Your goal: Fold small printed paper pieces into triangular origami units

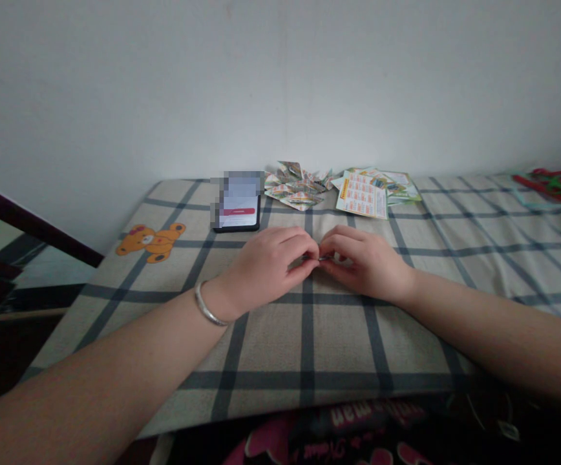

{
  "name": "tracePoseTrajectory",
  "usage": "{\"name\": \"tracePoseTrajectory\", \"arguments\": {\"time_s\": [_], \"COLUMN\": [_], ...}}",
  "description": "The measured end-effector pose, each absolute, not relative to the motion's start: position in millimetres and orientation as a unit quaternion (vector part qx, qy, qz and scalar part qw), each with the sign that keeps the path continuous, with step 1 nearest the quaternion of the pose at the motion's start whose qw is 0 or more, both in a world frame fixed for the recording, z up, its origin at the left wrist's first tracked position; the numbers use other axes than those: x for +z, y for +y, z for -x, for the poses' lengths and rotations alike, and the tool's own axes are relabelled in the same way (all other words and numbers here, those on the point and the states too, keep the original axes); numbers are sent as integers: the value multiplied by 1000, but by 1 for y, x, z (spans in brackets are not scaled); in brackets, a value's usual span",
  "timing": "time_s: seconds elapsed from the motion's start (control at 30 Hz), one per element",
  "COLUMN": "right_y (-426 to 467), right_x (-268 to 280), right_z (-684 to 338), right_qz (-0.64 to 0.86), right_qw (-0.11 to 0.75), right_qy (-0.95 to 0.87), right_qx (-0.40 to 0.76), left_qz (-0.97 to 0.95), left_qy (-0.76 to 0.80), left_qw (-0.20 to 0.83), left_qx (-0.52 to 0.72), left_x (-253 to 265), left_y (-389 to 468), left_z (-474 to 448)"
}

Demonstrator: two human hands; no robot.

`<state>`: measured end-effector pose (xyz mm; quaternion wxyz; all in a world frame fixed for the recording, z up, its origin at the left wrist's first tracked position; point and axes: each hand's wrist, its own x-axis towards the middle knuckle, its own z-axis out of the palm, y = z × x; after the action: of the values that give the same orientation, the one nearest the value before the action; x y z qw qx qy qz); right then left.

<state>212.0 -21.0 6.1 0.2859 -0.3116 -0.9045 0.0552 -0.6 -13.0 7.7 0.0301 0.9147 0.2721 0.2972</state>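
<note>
My left hand (275, 258) and my right hand (365, 261) meet over the middle of the table, fingertips touching or nearly so. Both are closed in a pinch. A thin sliver of what looks like folded paper (326, 259) shows between the fingers; the rest of it is hidden. Beyond my hands lies a pile of folded paper pieces (296, 188), printed in several colours. To its right, flat printed paper sheets (364, 195) overlap in a loose stack. A silver bangle (206, 305) circles my left wrist.
A phone (238, 210) with a lit screen lies left of the folded pieces. The checked tablecloth (271, 349) bears an orange bear picture (151, 243) at the left. Red and green strips (554, 188) lie at the far right. A white wall (280, 84) stands behind the table.
</note>
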Motion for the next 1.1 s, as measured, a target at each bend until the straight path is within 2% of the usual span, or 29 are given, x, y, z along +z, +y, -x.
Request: {"name": "tracePoseTrajectory", "arguments": {"time_s": [0.37,1.1], "right_y": [-20,-25], "right_x": [7,10], "right_z": [-214,-215], "right_qz": [263,315], "right_qw": [299,292], "right_qy": [-915,-901], "right_qx": [65,57], "left_qz": [-921,-922], "left_qy": [271,271], "left_qw": [31,43], "left_qx": [279,275], "left_x": [8,9], "left_y": [-13,-13], "left_z": [2,3]}}
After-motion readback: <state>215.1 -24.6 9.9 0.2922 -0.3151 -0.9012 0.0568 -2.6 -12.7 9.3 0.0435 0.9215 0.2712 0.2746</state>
